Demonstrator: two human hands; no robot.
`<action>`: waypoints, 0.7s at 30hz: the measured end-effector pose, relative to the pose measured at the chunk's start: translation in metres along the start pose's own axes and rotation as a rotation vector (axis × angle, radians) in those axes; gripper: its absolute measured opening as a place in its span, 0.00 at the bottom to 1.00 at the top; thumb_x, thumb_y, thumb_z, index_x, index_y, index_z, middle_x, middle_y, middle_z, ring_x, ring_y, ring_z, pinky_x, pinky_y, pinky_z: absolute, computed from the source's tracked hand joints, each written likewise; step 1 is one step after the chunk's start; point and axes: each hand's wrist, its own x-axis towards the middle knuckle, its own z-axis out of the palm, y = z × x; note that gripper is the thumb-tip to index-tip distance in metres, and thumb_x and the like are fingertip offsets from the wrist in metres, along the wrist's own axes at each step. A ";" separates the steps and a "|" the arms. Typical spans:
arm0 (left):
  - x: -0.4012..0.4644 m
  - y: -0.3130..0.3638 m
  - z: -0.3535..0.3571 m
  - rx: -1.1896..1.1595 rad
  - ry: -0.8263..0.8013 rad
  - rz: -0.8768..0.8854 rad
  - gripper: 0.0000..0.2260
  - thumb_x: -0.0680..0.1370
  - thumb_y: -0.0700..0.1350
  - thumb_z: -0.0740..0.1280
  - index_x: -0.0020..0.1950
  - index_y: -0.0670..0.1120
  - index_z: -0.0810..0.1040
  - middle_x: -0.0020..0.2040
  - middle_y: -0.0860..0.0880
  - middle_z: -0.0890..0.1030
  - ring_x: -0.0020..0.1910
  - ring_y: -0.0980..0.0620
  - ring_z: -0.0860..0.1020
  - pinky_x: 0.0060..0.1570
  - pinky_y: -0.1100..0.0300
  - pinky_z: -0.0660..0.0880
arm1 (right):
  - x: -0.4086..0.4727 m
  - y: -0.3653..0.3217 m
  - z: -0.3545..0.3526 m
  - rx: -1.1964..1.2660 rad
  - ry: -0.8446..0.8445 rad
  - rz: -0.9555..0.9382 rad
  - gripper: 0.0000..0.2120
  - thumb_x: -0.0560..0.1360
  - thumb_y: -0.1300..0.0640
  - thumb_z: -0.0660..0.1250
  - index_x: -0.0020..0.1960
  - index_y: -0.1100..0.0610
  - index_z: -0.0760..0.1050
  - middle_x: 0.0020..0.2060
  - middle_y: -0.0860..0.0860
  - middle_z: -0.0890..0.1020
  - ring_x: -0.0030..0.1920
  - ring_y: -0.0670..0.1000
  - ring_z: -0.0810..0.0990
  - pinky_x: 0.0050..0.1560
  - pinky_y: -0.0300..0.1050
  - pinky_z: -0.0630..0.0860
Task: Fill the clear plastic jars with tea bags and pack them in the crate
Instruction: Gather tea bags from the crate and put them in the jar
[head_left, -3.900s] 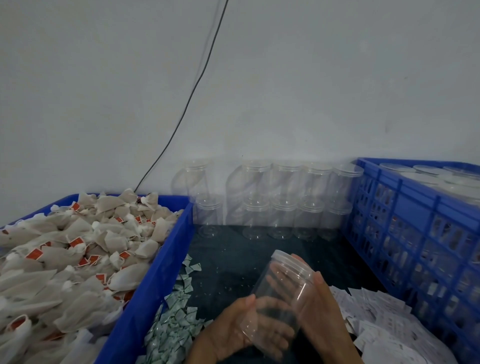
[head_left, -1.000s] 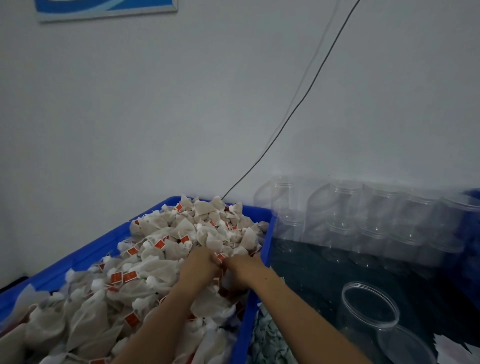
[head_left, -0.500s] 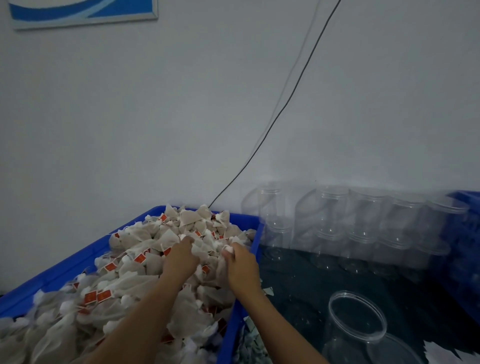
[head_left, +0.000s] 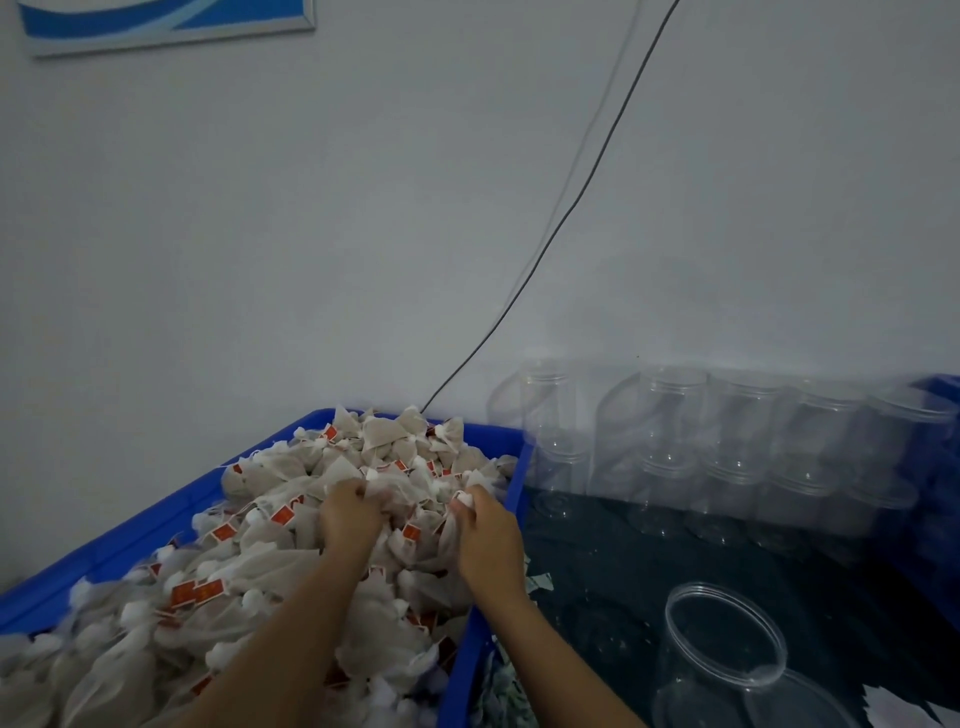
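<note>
Left hand (head_left: 349, 514) centre frame, fingers curled down into tea bags (head_left: 291, 525), bunching a clump. Right hand (head_left: 485, 535) just beside it to the right, closed round a few bags, white tag-end poking out at fingertips (head_left: 464, 500). Both working inside blue bin (head_left: 130, 530), lower left of frame, heaped full w/ bags.

Bags: light, soft, mesh-like, strings + red tags tangled, so likely to come up in clusters & drag extras. Best scooped by the pouch bodies, not strings.

Open jar (head_left: 724, 654) lower right, mouth up, on dark table (head_left: 597, 597), lid (head_left: 800, 701) apparently next to it. Thin clear plastic, prob. tips easily. Empty jars (head_left: 737, 447) stacked along wall, right of centre. Crate (head_left: 943, 395) edge only, far right.
</note>
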 end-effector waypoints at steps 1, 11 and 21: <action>0.001 0.002 -0.006 -0.076 -0.016 -0.019 0.09 0.78 0.41 0.68 0.54 0.36 0.79 0.44 0.41 0.82 0.41 0.44 0.81 0.42 0.52 0.79 | 0.000 -0.001 -0.001 0.036 0.000 0.006 0.18 0.82 0.55 0.58 0.34 0.49 0.61 0.32 0.45 0.69 0.35 0.44 0.68 0.37 0.36 0.65; -0.033 0.045 -0.053 -0.268 -0.484 0.256 0.06 0.76 0.39 0.70 0.48 0.37 0.79 0.42 0.41 0.84 0.36 0.52 0.83 0.36 0.62 0.80 | -0.003 -0.014 -0.024 0.409 -0.340 -0.080 0.09 0.80 0.57 0.62 0.53 0.60 0.79 0.56 0.54 0.78 0.57 0.51 0.77 0.60 0.45 0.75; -0.007 0.029 -0.034 -0.083 -0.146 0.086 0.16 0.78 0.31 0.62 0.66 0.40 0.72 0.61 0.41 0.77 0.55 0.44 0.78 0.56 0.50 0.77 | -0.016 0.001 -0.006 -0.125 -0.057 -0.087 0.08 0.81 0.53 0.59 0.51 0.54 0.76 0.53 0.48 0.74 0.48 0.41 0.74 0.48 0.26 0.70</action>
